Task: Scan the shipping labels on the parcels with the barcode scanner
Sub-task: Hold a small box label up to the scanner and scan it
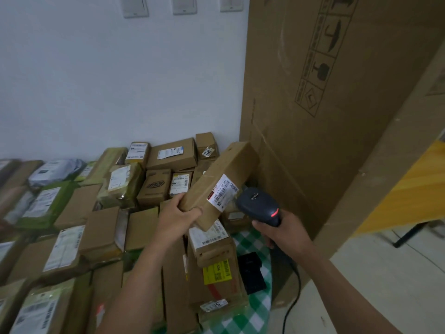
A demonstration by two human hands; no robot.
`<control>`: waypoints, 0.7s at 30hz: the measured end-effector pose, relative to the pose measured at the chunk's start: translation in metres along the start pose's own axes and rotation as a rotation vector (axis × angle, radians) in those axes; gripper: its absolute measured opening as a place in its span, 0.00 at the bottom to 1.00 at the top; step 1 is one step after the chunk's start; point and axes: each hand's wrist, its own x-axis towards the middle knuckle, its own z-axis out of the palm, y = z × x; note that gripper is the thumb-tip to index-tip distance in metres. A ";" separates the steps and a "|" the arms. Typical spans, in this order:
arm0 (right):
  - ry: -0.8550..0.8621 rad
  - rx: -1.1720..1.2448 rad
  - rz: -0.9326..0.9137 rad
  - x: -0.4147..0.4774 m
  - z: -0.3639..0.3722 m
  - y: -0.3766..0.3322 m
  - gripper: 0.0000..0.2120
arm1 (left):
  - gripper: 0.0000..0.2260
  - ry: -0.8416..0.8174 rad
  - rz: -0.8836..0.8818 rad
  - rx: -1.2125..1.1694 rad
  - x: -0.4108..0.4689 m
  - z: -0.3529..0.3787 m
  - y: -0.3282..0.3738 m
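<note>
L hand (179,216) has its fingers curled tight round the near end of a long box (224,174) & holds it up, tilted, over the pile (96,225) of other parcels. R hand (284,231) is wrapped round the scanner (258,206) handle, w/ the scanner head just right of the label (222,192), very close to it. A small red light glows on the scanner. What could go wrong: the box is held at one end only, so the far end may dip or the box may slip out & drop on the pile. The scanner looks so close & so slanted that it may miss the bars, I think, so no read. The cord (292,292) hangs down near the big carton (337,116) on the right & could catch if the R hand pulls away fast. The box itself: long, thin, plain brown card w/ clear tape on it, prob. light. Its label is white w/ black bars & numbers & a bit of red at one corner, stuck flat near the held end. A green checked cloth (250,237) shows under the pile.
</note>
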 end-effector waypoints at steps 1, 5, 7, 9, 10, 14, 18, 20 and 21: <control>-0.009 -0.040 0.003 0.000 -0.002 0.001 0.09 | 0.19 0.006 0.011 0.017 0.003 -0.004 -0.001; -0.050 -0.159 -0.005 -0.002 -0.008 0.000 0.07 | 0.17 0.042 0.037 0.071 0.006 -0.009 0.000; -0.057 -0.198 -0.005 -0.003 -0.012 -0.001 0.07 | 0.18 0.060 0.052 0.103 0.006 -0.009 0.002; -0.050 -0.220 0.012 -0.005 -0.016 0.000 0.08 | 0.18 0.061 0.057 0.126 0.006 -0.008 0.003; -0.047 -0.235 0.016 -0.005 -0.018 0.000 0.08 | 0.18 0.059 0.056 0.136 0.006 -0.007 0.003; -0.068 -0.282 0.024 -0.007 -0.023 0.000 0.07 | 0.18 0.051 0.056 0.147 0.006 -0.005 0.004; -0.089 -0.335 0.020 -0.008 -0.022 0.001 0.08 | 0.19 0.034 0.053 0.144 0.006 -0.004 0.002; -0.091 -0.353 0.017 -0.009 -0.021 0.000 0.09 | 0.19 0.033 0.047 0.142 0.006 -0.004 0.002; -0.094 -0.360 0.012 -0.009 -0.021 0.000 0.09 | 0.20 0.033 0.041 0.134 0.006 -0.003 0.002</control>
